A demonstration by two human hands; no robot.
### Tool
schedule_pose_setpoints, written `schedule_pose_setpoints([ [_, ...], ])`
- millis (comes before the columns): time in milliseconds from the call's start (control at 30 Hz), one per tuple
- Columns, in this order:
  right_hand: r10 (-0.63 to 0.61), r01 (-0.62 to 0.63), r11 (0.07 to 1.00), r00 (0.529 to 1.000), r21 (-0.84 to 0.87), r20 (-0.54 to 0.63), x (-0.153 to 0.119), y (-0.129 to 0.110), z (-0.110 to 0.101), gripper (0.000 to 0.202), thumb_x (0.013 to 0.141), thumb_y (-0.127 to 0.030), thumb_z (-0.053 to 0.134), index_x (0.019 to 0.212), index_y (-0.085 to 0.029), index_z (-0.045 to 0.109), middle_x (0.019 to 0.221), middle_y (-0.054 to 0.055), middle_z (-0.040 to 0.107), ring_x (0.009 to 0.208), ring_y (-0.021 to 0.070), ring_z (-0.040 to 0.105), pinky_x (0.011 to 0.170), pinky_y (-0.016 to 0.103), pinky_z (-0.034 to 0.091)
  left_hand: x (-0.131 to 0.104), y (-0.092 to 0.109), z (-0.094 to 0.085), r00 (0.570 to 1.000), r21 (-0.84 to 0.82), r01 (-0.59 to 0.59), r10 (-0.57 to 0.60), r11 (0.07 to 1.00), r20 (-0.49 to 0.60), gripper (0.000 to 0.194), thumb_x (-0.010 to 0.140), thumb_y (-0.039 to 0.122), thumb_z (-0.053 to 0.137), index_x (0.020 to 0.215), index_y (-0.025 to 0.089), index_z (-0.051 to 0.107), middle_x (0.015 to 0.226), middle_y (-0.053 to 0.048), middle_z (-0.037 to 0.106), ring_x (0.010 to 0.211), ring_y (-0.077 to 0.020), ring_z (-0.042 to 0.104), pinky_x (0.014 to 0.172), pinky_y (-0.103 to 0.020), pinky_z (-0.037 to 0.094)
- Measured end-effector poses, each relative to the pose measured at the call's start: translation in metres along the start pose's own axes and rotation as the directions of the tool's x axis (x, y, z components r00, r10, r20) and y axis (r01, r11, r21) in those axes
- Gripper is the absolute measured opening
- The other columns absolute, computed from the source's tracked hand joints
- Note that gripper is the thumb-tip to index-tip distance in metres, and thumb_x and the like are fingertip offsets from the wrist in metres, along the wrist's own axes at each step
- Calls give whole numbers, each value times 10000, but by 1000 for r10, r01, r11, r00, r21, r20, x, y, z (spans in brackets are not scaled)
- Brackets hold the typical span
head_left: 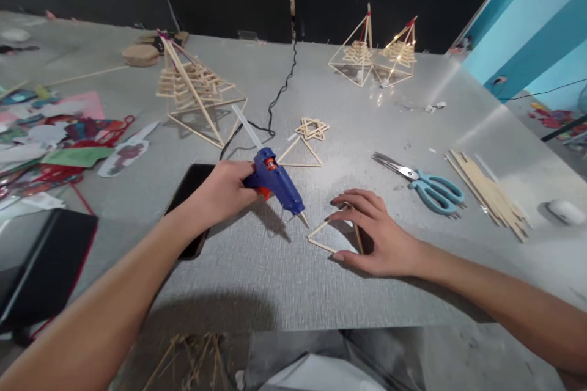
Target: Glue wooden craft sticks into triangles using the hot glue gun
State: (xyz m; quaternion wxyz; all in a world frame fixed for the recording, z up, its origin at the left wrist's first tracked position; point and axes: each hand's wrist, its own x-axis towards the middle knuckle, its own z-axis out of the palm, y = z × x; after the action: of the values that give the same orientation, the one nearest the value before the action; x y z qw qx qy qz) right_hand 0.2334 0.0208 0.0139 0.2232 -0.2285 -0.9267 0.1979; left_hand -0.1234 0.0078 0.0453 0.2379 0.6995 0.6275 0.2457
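Observation:
My left hand is wrapped round the grip of a blue glue gun with an orange trigger. A clear glue stick sticks out of its back end. The nozzle points down, close to one corner of a small triangle of wooden sticks on the table. Over that triangle, my right hand holds its sides between thumb and fingers; part of the triangle is hidden by the hand. Beyond the gun lie another stick triangle and a small stick star.
Blue-handled scissors and loose wooden sticks lie to the right. Stick pyramids stand at the back, two more at the far right. A phone lies under my left wrist. A black cord crosses the table. Paper scraps cover the left.

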Motion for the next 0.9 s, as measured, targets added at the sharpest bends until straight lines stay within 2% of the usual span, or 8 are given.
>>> schedule_pose_setpoints([
  [233, 38, -38, 999, 999, -8, 1, -2, -2, 1, 543, 922, -580, 816, 1351, -286, 661, 1496, 142, 647, 1488, 399, 496, 1214, 629, 442, -1, 7, 0, 994, -29, -23, 20, 999, -110, 78, 654, 261, 648, 583, 230, 642, 606, 1, 616, 609, -179, 566, 626, -314, 451],
  [400, 51, -51, 999, 999, -3, 14, -2, -4, -2, 541, 921, -586, 818, 1360, -303, 675, 1498, 137, 645, 1492, 406, 489, 1215, 641, 450, 0, 7, 3, 991, -62, -46, 38, 997, -127, 131, 632, 277, 655, 538, 246, 570, 527, 17, 511, 584, -184, 534, 610, -324, 443],
  [567, 38, -38, 999, 999, -4, 10, -1, -3, -3, 505, 948, -577, 800, 1360, -307, 688, 1495, 126, 648, 1492, 392, 493, 1221, 627, 461, 0, 7, 5, 991, -62, -60, 52, 996, -125, 172, 629, 276, 652, 536, 241, 512, 541, 16, 519, 581, -175, 532, 593, -316, 424],
  [900, 50, -49, 999, 999, -16, 15, -2, -2, 0, 535, 934, -586, 817, 1371, -302, 694, 1519, 132, 640, 1491, 409, 486, 1209, 662, 465, 0, 8, 5, 992, -51, -72, 66, 996, -103, 138, 629, 282, 635, 555, 230, 531, 569, 14, 553, 598, -166, 519, 607, -312, 413],
])
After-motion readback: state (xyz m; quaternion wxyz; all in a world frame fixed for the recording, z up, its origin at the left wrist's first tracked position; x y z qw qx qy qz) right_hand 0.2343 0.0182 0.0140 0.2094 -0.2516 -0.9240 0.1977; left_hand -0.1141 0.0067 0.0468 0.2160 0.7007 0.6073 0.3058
